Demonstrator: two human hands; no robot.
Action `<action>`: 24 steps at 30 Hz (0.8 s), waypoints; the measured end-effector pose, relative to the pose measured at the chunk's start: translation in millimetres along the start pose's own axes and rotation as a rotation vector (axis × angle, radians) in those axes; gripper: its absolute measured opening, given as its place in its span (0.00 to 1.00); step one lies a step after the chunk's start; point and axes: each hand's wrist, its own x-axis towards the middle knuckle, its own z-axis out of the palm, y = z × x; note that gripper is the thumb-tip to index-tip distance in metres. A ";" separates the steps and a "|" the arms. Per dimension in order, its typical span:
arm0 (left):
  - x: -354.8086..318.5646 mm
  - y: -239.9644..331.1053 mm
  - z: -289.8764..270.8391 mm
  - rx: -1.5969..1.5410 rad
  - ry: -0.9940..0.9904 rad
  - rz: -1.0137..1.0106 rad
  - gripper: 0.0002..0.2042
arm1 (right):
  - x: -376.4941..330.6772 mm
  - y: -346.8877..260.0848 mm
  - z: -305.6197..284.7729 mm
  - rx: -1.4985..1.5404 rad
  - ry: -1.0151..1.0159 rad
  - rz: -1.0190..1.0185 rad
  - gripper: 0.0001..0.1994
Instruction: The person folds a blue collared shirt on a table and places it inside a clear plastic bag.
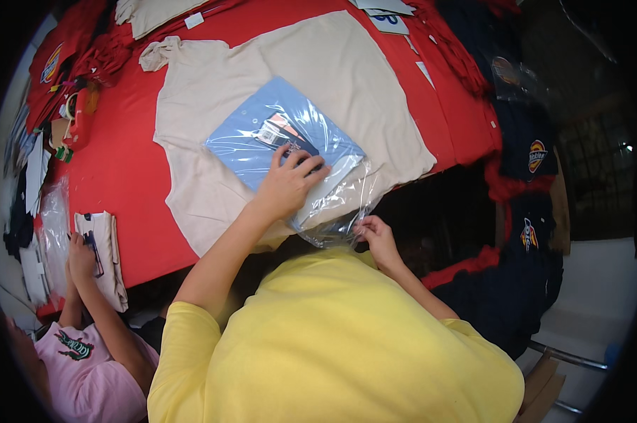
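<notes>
Blue shirt (pixel 235 135) lies in a clear bag (pixel 355 192) on beige cloth (pixel 311 60); left hand (pixel 289 180), fingers apart, rests on top, right hand (pixel 379 238) pinching the bag's near edge

The bag (pixel 353 203) is crinkled, glossy plastic; the blue shirt (pixel 243 136), smooth cloth.

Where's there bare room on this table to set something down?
Bare red cloth lies between the spread cream garment and the folded beige garment. The cream garment is also uncovered beyond the bagged blue shirt. Crowded: the left edge, with red garments and clear plastic.
</notes>
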 end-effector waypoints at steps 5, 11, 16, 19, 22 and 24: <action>-4.3 34.5 -7.9 -0.043 -0.064 0.125 0.19 | 0.4 -1.7 23.4 1.110 -0.482 0.234 0.19; -17.9 88.8 -12.9 -0.127 -0.256 -0.099 0.26 | -22.7 -32.4 39.5 0.957 -0.353 0.255 0.20; -26.4 103.1 -18.2 -0.355 -0.123 -0.203 0.30 | -17.8 -23.2 19.7 -0.437 -0.331 -0.435 0.14; -20.8 105.5 -26.6 -0.453 -0.034 -0.265 0.30 | -17.5 -42.2 24.5 0.237 -0.202 -0.025 0.11; -7.8 95.1 -27.3 -0.490 0.139 -0.286 0.29 | -10.6 -96.6 24.1 0.038 -0.191 -0.112 0.12; 8.3 85.3 -23.2 -0.530 0.292 -0.267 0.28 | 22.7 -94.5 16.4 -0.117 -0.096 -0.393 0.12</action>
